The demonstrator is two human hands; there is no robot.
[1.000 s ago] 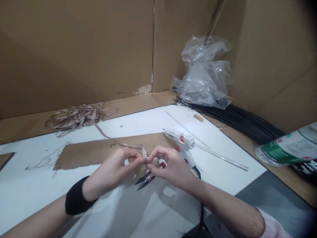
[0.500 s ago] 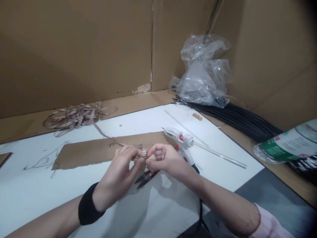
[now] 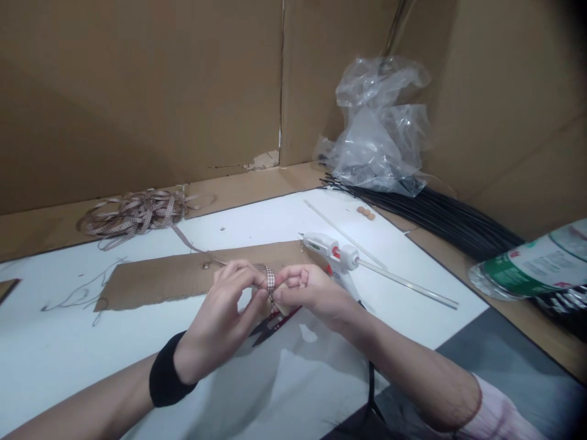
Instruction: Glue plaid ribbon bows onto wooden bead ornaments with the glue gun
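Note:
Brown-and-white checked ribbon (image 3: 270, 280) runs between my two hands, bent into a small loop. My left hand (image 3: 241, 290) pinches it with thumb and forefinger, closed. Opposite, my right hand (image 3: 305, 290) is closed too, its thumb and fingertips on the ribbon. A small pale piece (image 3: 282, 294) shows at the fingertips, mostly hidden, so its kind is unclear. Beneath the hands lies a pair of thread snips (image 3: 270, 330) with dark blades and red handles. From the hands the ribbon trails left to a loose heap of ribbon (image 3: 142, 214).
A cardboard strip (image 3: 156, 281) lies behind my hands. To the right are a white glue gun (image 3: 328, 247) with a glue stick, small tan discs (image 3: 365, 212), black rods (image 3: 440, 214), a plastic bag (image 3: 376, 134) and a bottle (image 3: 527, 263). Cardboard walls (image 3: 137, 91) enclose the white table.
The ribbon loop between my fingers stands a little taller and has shifted slightly right. Both hands keep their pinch, and the view has moved slightly.

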